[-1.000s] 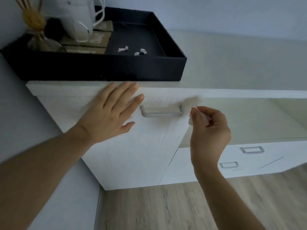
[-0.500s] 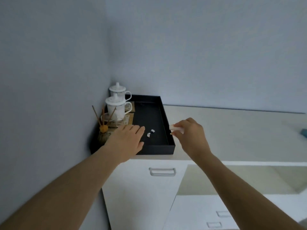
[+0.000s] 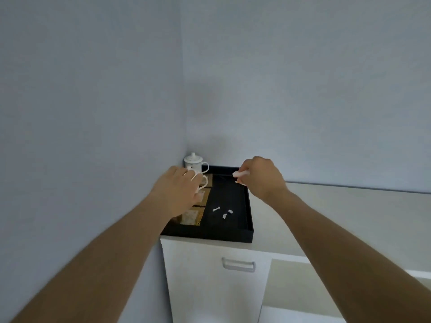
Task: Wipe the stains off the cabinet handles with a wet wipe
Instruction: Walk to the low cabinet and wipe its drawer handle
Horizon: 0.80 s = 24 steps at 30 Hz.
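Both hands have left the cabinet handle. The right hand, pinching the wet wipe, now hovers over the black tray; the left hand reaches over the cups.

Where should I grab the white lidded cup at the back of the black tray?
Probably by the loop handle on the cup, coming from the right over the tray. The handle sticks out on that side, the walls close off the left and back, and the left hand covers the near side.
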Available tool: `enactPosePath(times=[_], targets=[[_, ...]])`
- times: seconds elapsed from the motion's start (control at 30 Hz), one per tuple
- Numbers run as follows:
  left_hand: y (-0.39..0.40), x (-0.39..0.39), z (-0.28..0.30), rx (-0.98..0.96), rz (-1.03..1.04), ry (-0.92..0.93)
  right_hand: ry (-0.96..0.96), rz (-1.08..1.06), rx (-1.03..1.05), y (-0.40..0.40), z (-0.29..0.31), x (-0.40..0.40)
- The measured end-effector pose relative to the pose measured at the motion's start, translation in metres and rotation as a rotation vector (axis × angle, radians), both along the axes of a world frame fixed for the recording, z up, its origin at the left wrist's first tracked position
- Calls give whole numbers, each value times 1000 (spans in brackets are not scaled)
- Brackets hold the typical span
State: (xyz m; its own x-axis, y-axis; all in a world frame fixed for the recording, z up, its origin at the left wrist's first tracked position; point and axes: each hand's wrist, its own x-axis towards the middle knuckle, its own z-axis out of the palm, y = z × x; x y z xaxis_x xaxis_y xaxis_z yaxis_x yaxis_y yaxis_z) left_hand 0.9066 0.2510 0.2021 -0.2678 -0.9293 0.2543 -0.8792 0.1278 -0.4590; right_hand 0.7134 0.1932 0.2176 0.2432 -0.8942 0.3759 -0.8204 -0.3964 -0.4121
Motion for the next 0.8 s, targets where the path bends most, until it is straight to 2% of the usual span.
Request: enactPosePath(times=[0.2,0.4,0.6,0.8], targets=[[61,-30,13,-41,287,-8,20,325,-69,18,15,-6],[171,-81,2,-29,652,3,59,721,-62,91,15,-19],[319,-127,-9,31,970,17,30,1054,20,215,12,-12],[510,-186,-5,-3,1298,40,31,1392,0,388,20,-13]])
